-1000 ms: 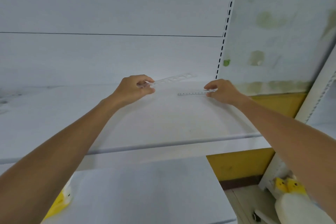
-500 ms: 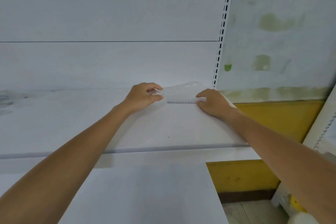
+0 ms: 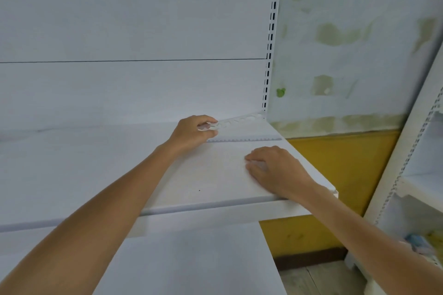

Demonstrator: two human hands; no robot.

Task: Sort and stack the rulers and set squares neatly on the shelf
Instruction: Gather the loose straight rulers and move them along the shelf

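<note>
Here left hand (image 3: 194,132) pinches ruler (image 3: 242,119); right hand (image 3: 275,170) rests on shelf (image 3: 206,177).

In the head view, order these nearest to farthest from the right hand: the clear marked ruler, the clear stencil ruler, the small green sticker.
1. Clear plastic marked ruler, flat on the shelf just beyond the right hand.
2. Clear plastic stencil ruler, back corner, held by the left hand.
3. Small green sticker, up on the wall.

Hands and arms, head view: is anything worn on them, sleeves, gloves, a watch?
Nothing worn shows: the left hand and right hand are bare, no gloves, rings or watch; the left arm and right arm are bare to the frame edge, no sleeves.
</note>
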